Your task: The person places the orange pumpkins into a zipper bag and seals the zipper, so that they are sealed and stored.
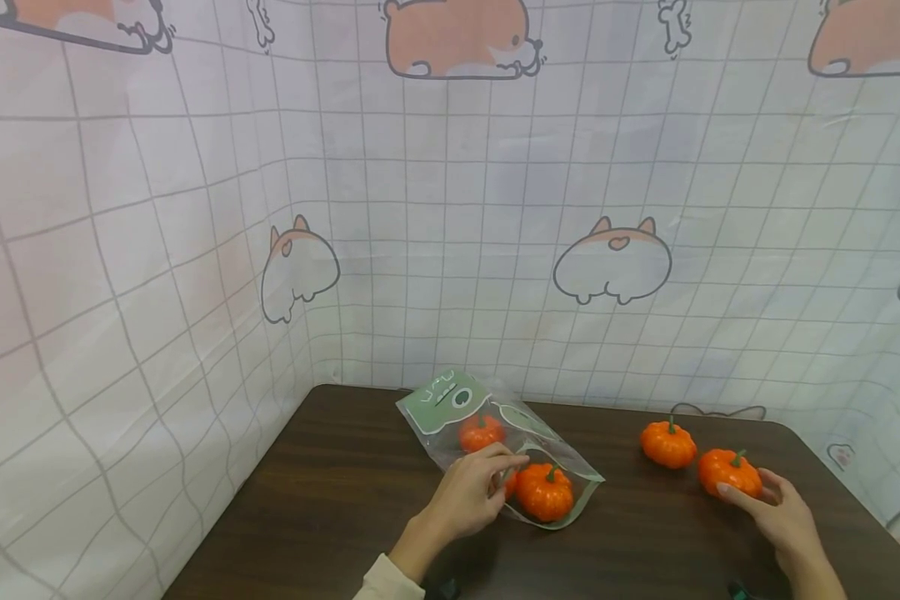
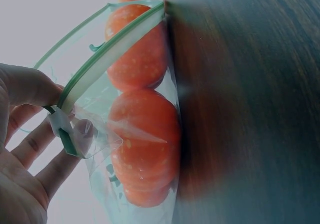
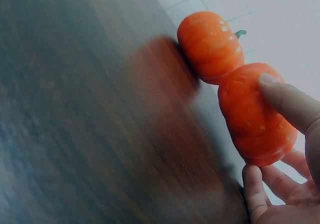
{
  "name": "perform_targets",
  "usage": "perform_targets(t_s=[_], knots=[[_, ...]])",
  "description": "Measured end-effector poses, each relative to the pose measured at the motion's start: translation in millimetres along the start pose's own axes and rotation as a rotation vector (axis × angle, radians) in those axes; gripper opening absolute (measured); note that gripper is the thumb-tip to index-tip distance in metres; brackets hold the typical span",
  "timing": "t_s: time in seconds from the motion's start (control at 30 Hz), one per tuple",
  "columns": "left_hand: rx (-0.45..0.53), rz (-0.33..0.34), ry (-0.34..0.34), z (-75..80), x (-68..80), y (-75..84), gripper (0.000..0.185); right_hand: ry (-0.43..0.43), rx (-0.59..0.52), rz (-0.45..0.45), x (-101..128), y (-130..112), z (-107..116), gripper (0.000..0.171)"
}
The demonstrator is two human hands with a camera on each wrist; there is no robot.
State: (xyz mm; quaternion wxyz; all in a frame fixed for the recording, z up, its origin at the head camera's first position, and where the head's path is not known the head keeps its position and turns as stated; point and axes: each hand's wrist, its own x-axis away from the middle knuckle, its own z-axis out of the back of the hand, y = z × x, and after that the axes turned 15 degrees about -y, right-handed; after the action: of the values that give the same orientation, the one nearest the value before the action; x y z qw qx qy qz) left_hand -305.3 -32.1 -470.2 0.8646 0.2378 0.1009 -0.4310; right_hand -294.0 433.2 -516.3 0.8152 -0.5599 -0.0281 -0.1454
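Observation:
A clear zip bag with a green cartoon face lies on the table, its green-edged mouth gaping. Inside are small orange toy pumpkins, one partly hidden behind my left hand. That hand pinches the rim of the bag near a white zip slider. Over to the right, my right hand grips a toy pumpkin with a green stem. In the right wrist view, the thumb lies across this pumpkin's side and the fingers sit at its lower end.
Another toy pumpkin stands on the dark wooden table, just left of the gripped one. A white gridded curtain with cartoon dogs hangs behind the table and along its sides. Small dark objects show at the near edge.

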Motion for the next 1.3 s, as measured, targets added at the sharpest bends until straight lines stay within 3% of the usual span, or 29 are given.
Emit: perform_targets(t_s=[0.57,0.8,1.3], knots=[[-0.008,0.006,0.010,-1.1,1.2,0.3,0.052,-0.190,0.079,0.017,2.6,-5.9,14.4,0.104],[-0.002,0.006,0.013,-0.6,0.5,0.6,0.051,-0.291,0.114,0.155,9.2,-19.6,9.2,0.093],[-0.003,0.025,0.013,-0.4,0.8,0.7,0.051,-0.366,0.194,0.389,28.1,-58.2,-16.2,0.072]])
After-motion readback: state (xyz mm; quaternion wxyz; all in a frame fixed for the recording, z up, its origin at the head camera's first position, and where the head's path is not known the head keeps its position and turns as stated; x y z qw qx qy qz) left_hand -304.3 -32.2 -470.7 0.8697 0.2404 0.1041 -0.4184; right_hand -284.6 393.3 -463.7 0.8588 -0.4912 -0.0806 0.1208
